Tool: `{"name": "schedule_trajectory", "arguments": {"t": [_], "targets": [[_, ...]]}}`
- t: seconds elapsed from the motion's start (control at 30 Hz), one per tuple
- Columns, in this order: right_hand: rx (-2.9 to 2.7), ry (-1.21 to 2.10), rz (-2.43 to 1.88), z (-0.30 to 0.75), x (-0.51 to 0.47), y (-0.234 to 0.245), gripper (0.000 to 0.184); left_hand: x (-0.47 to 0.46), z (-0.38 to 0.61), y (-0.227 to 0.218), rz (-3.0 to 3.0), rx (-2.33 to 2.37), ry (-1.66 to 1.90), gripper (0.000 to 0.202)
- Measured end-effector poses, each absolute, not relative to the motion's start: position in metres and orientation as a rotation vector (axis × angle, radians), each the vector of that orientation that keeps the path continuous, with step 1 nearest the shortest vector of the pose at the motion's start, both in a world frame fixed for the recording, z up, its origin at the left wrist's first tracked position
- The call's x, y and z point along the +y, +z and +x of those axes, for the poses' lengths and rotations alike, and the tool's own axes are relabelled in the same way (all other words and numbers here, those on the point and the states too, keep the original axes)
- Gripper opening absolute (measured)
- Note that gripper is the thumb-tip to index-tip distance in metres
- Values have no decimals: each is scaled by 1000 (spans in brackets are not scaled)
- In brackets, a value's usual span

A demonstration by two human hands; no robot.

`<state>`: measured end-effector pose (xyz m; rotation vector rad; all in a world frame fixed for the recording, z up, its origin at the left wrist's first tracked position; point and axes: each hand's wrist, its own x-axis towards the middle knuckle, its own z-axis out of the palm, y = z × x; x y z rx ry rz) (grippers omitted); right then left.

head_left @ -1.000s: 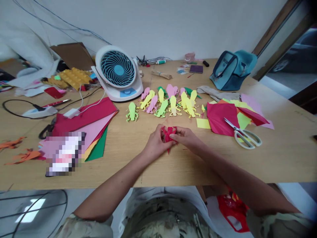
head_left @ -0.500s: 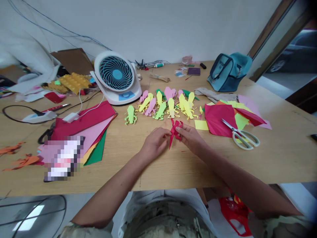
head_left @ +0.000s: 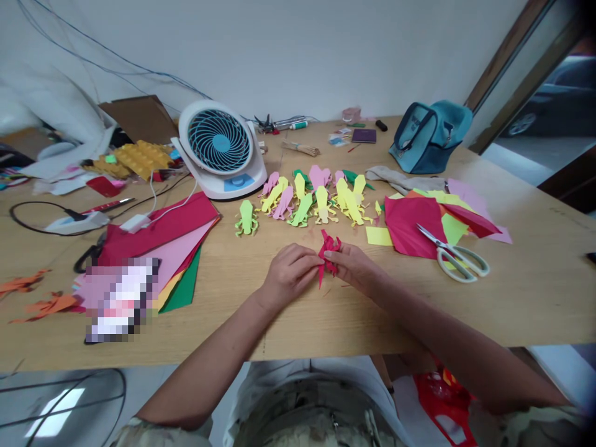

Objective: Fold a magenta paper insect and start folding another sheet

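Note:
A red folded-paper figure (head_left: 331, 265) with thin pointed parts is held between my two hands, just above the wooden table (head_left: 223, 323). My left hand (head_left: 291, 270) pinches its left side near a strip that points down. On the other side, the thumb and fingers of my right hand (head_left: 356, 266) grip its body. Fingers cover part of the figure. Beyond my hands sits a cluster of folded paper figures in yellow, pink and green, among them a pale yellow one (head_left: 322, 205). A separate green figure (head_left: 246, 217) stands to their left.
White-handled scissors (head_left: 459, 254) lie at right by red paper (head_left: 414, 225) and other coloured sheets. A white fan (head_left: 216, 149) stands back left, with a paper stack (head_left: 181, 285) in front. A blue bag (head_left: 426, 139) is back right. Orange paper figures (head_left: 51, 304) lie far left.
The red figure has turned slightly and sits a little lower, its strip pointing more steeply down. Both hands have shifted slightly toward me and still hold it.

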<state>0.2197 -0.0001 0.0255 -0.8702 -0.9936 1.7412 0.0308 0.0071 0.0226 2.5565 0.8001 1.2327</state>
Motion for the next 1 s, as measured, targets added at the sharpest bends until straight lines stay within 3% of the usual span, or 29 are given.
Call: {"name": "schedule_trajectory", "arguments": {"t": [0.23,0.47,1.0], "targets": [[-1087,1455,-960,219,1,17,36,0,42,26,2005,877,1355,8],[-1249,1205,-1003,218,2,12,34,1,54,21,1364,988,1226,20],[-1425,1102,-1088,219,5,9,18,8,51,18,1028,842,971,40]]}}
